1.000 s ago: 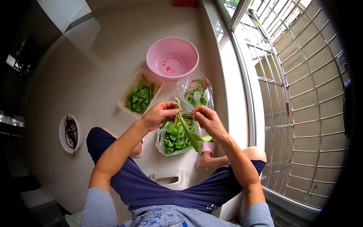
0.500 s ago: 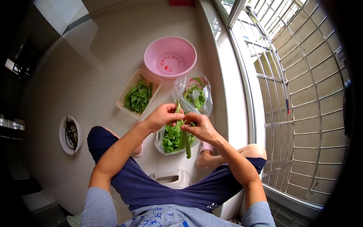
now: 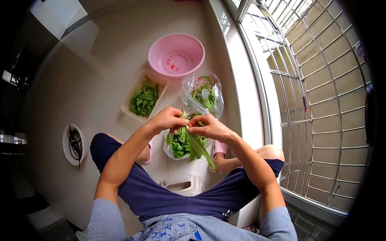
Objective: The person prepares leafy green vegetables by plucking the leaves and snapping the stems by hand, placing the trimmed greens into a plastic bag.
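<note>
My left hand (image 3: pixel 169 120) pinches the upper part of a leafy green stalk (image 3: pixel 197 148). Right beside it, my right hand (image 3: pixel 206 126) grips the same stalk, and the fingertips of both hands nearly meet. Long leaves hang down from between them. Beneath the hands lies a clear plastic bag of greens (image 3: pixel 179 145). Behind them, a second plastic bag (image 3: pixel 218 96) holds more leafy greens. A cream basket (image 3: pixel 128 96) with cut greens (image 3: pixel 144 99) in it stands to the left of that bag.
A pink basin (image 3: pixel 156 60) stands on the tiled floor behind the basket. At the far left is a white basket (image 3: pixel 84 145) with dark, stringy scraps. A light plastic stool (image 3: pixel 194 185) shows between my legs. Along the right run a window ledge and metal bars (image 3: pixel 295 121).
My right hand has come in from the right against my left hand and closed on the stalk. The leaves now hang lower. The whole view has shifted slightly.
</note>
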The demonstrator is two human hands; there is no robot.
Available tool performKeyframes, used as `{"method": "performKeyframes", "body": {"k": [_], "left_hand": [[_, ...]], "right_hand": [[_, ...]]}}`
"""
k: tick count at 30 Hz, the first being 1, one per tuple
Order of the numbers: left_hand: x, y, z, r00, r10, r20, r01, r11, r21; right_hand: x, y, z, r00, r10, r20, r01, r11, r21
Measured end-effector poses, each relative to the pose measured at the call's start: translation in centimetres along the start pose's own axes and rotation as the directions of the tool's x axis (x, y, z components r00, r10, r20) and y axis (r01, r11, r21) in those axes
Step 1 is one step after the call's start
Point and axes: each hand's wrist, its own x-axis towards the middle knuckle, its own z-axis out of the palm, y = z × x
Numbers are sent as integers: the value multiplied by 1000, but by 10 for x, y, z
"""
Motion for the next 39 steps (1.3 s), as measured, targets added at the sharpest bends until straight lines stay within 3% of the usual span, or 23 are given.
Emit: {"method": "performKeyframes", "body": {"k": [4,7,9,14,17,26,28,32,34,37,39], "left_hand": [[0,0,0,999,-35,35,35,999,3],[1,-3,1,995,-62,78,63,998,-7],[4,-8,2,997,5,83,3,995,-96],[5,-9,-2,990,-42,137,57,993,-106],[0,0,-1,986,-76,151,99,984,-148],[1,-5,-5,988,-47,145,82,966,-245],[-2,1,-1,984,-11,179,71,940,-335],[1,-4,-9,984,21,178,44,935,-353],[0,-3,-8,987,19,159,39,934,-356],[-3,1,-7,992,17,129,36,919,-393],[-1,-2,-10,993,1,121,53,894,-445]], "right_hand": [[0,-3,2,999,-12,44,15,998,-68],[1,-1,1,996,15,89,-13,1000,-13],[1,-3,-1,982,120,143,-134,986,96],[5,5,-2,991,63,120,-73,994,77],[7,8,-2,982,41,184,-96,948,303],[13,19,6,971,10,240,-154,794,589],[10,16,8,977,32,212,-178,674,717],[6,11,17,990,59,125,-136,571,810],[6,12,13,992,40,120,-120,597,793],[6,10,1,995,75,-60,-32,848,529],[8,12,-6,996,-29,-87,65,891,449]]}}
